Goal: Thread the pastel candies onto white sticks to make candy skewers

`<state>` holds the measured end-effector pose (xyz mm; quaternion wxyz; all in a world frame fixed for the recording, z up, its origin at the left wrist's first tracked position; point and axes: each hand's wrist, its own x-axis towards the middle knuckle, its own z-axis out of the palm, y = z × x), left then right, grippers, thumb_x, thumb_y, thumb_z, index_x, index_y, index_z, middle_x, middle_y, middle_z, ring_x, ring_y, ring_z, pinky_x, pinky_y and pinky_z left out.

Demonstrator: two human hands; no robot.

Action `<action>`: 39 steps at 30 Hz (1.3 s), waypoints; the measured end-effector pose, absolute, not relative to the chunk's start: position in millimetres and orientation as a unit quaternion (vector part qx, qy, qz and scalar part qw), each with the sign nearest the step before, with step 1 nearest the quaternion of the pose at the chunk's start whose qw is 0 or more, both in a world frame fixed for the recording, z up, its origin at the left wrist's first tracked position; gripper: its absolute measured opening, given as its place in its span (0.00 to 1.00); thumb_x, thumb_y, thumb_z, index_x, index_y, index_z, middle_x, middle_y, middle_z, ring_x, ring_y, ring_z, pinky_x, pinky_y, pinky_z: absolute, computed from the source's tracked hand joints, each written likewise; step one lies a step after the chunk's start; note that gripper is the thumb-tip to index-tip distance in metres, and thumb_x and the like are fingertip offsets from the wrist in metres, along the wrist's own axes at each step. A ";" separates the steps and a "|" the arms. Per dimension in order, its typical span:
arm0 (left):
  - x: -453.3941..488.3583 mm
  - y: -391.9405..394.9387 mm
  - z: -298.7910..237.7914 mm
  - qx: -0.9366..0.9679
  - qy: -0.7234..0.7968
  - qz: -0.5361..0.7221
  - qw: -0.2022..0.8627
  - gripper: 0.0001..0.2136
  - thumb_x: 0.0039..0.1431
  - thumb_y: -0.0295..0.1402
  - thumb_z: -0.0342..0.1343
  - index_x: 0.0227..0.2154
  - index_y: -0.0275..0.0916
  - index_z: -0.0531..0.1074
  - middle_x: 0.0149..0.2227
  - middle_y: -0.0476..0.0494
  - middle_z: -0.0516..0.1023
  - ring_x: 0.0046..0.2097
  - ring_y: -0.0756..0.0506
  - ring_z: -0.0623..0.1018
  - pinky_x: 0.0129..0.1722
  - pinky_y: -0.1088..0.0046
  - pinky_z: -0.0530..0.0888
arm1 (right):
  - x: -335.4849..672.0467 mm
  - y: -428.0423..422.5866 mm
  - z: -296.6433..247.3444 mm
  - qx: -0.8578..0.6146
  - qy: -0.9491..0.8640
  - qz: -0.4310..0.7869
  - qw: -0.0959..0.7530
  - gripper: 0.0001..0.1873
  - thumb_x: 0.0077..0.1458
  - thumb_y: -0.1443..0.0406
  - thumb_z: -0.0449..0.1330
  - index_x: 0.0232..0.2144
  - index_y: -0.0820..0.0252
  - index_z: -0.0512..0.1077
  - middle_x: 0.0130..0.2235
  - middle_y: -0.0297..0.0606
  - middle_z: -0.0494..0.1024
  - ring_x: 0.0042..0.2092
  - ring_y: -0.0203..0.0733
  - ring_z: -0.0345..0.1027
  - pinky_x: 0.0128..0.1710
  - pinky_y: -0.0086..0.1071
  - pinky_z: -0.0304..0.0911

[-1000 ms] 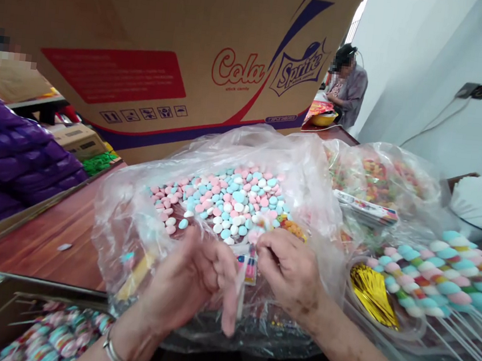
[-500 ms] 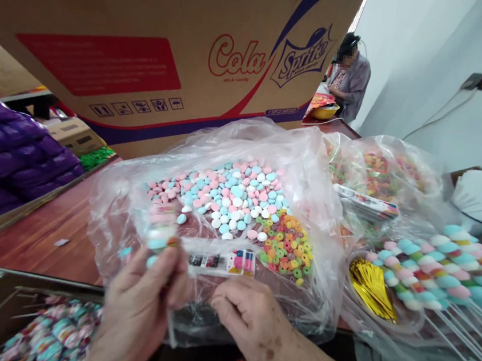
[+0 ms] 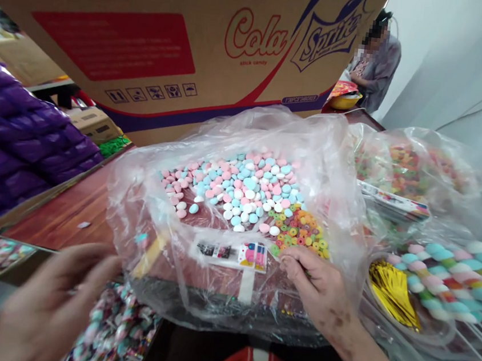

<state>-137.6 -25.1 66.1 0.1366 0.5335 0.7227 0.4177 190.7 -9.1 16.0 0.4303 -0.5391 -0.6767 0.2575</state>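
My left hand (image 3: 53,304), blurred by motion, is over the box of finished candy sticks (image 3: 120,328) at the lower left. Its fingers look stretched out and no candy shows in them. My right hand (image 3: 318,289) has its thumb and forefinger pinched together at the near edge of the ring candies (image 3: 304,233); whatever lies between the fingertips is hidden. Behind the rings spread pink, blue and white candies (image 3: 244,186) on a clear plastic sheet (image 3: 137,187). A stack of printed wrappers (image 3: 233,253) lies in front of them, left of my right hand.
Gold twist ties (image 3: 395,294) fill a round tub at right, beside a pile of candy skewers (image 3: 450,277). Bagged gummy candies (image 3: 407,158) lie behind. A large carton (image 3: 146,96) stands at the back, purple packs (image 3: 13,139) at left. A person (image 3: 378,63) sits far off.
The candy stick has left my left hand, which has moved down and left over the box. My right hand has shifted right to the ring candies. The view has turned slightly left.
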 end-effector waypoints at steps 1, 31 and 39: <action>-121.9 -16.4 57.1 0.623 0.671 0.369 0.160 0.12 0.48 0.42 0.66 0.36 0.44 0.77 0.33 0.50 0.79 0.33 0.44 0.76 0.36 0.71 0.71 | 189.0 -9.9 15.2 -0.537 -0.679 0.252 0.434 0.11 0.62 0.63 0.53 0.32 0.58 0.74 0.31 0.34 0.78 0.32 0.37 0.71 0.35 0.27 0.66; -3.6 13.8 19.7 0.874 0.411 0.259 0.027 0.07 0.64 0.30 0.49 0.31 0.37 0.70 0.30 0.42 0.73 0.34 0.42 0.69 0.36 0.64 0.62 | 171.4 4.5 8.0 -0.508 -0.604 0.425 0.442 0.08 0.59 0.62 0.56 0.34 0.59 0.73 0.32 0.33 0.75 0.35 0.38 0.68 0.37 0.30 0.64; 4.1 29.4 43.8 0.886 0.346 0.248 0.184 0.04 0.61 0.30 0.53 0.38 0.36 0.69 0.38 0.40 0.73 0.44 0.40 0.71 0.46 0.63 0.66 | 197.9 -0.9 20.0 -0.458 -0.714 0.338 0.408 0.07 0.61 0.67 0.53 0.31 0.58 0.70 0.31 0.32 0.70 0.35 0.37 0.63 0.38 0.31 0.60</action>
